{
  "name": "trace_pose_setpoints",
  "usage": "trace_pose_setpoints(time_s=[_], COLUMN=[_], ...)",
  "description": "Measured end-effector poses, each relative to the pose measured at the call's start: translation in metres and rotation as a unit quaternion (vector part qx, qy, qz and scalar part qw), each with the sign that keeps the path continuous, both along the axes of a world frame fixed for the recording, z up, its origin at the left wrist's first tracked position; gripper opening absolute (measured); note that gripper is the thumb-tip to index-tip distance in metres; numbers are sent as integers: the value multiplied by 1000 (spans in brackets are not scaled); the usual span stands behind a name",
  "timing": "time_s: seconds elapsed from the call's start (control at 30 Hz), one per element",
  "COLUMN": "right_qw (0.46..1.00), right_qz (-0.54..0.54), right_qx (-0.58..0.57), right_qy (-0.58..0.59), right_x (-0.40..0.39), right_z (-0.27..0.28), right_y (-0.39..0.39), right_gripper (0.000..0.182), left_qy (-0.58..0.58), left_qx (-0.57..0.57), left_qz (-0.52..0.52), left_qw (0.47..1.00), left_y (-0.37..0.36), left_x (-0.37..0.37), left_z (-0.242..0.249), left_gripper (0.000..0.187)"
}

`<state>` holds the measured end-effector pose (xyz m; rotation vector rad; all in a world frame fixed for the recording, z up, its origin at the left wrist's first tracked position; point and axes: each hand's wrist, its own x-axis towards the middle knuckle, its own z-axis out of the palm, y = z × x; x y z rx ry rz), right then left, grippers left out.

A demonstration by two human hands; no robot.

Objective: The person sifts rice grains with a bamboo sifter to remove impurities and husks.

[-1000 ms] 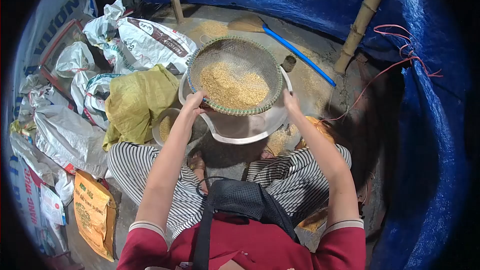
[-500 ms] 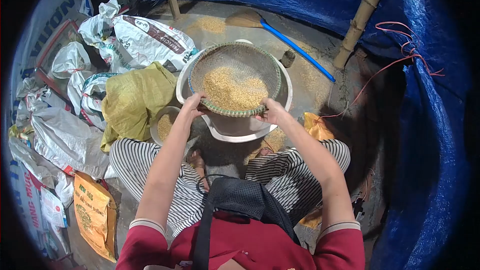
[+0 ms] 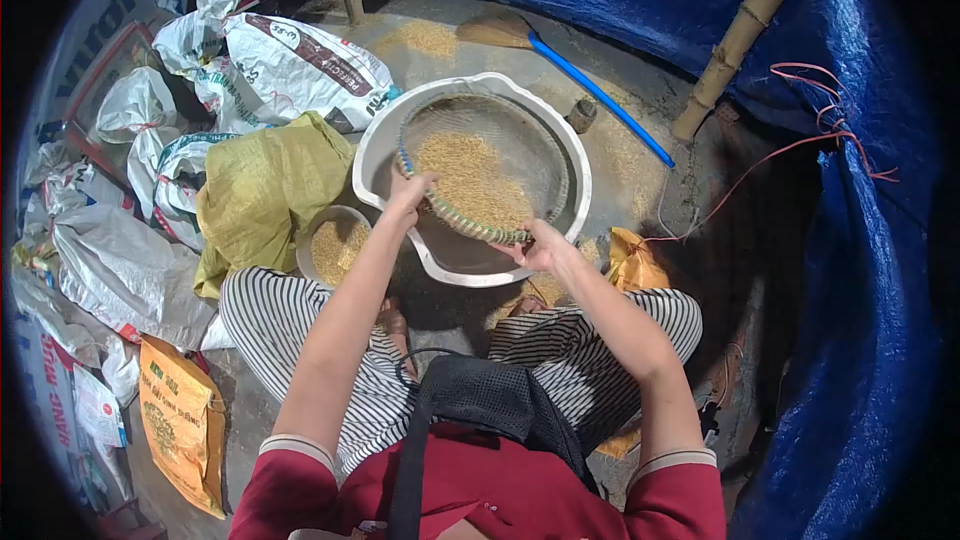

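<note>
Sieve (image 3: 518, 145) is looking like a shallow round mesh one, with a green-and-pale banded rim that's showing a bit of blue over on the left. Golden grain (image 3: 470, 175) is lying in a loose heap, mostly toward the left and near side, and bare grey mesh is showing on the far and right side. The whole thing is sitting within the outline of a big white tub (image 3: 583, 180), though I can't tell how far down it's resting. Its open face is pointing up, and being round it isn't really having a long axis, but from up here it's coming across as a slight oval running far-left to near-right. Left hand (image 3: 408, 198) is pinching the rim on the near-left, thumb and fingers closed around it. Right hand (image 3: 541, 246) is gripping the near-right rim, thumb up top and fingertips poking out below. A small bowl (image 3: 304, 252) of grain is standing just left of the tub, right by a yellow sack (image 3: 265, 175), and a little can (image 3: 581, 116) is standing just past the tub's far-right edge.
</note>
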<state>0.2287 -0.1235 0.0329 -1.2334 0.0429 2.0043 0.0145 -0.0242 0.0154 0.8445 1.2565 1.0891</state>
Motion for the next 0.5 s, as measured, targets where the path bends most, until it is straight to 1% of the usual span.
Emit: trace_pose_setpoints(time_s=[0.1,0.13,0.17,0.2,0.23,0.27,0.3,0.33,0.37,0.4,0.43,0.5], right_qw=[999,1000,999,996,996,996,996,996,998,1000,1000,999], right_qz=[29,10,-12,-46,-51,-61,-68,-65,-36,-9,-7,0], right_qx=[8,8,6,-6,-5,20,42,41,27,12,11,24], right_qy=[12,-14,-41,-81,-79,-56,-36,-38,-33,-26,-27,-35], right_x=[5,9,11,13,16,22,20,18,2,-7,-4,5], right_z=[-1,-1,3,-1,-19,-48,-51,-53,-30,-14,-10,-4], right_y=[8,11,12,11,14,19,19,20,17,14,17,29], right_gripper=[35,34,34,36,36,35,35,35,34,34,34,35], left_qy=[-26,-7,-6,19,44,88,88,61,35,29,-27,12], left_qx=[17,40,41,64,88,118,117,109,100,72,105,68], left_qz=[-18,36,33,26,19,24,25,20,16,17,-19,59], left_qw=[999,999,999,997,995,989,989,992,994,997,994,996], left_y=[5,0,-6,-14,-18,-20,-18,-12,-6,-4,8,4], left_x=[-8,1,9,16,21,25,22,16,9,-2,-16,-13], left_z=[2,0,2,4,8,12,16,20,25,40,28,26], left_gripper=[70,71,71,76,82,79,79,78,77,70,71,72])
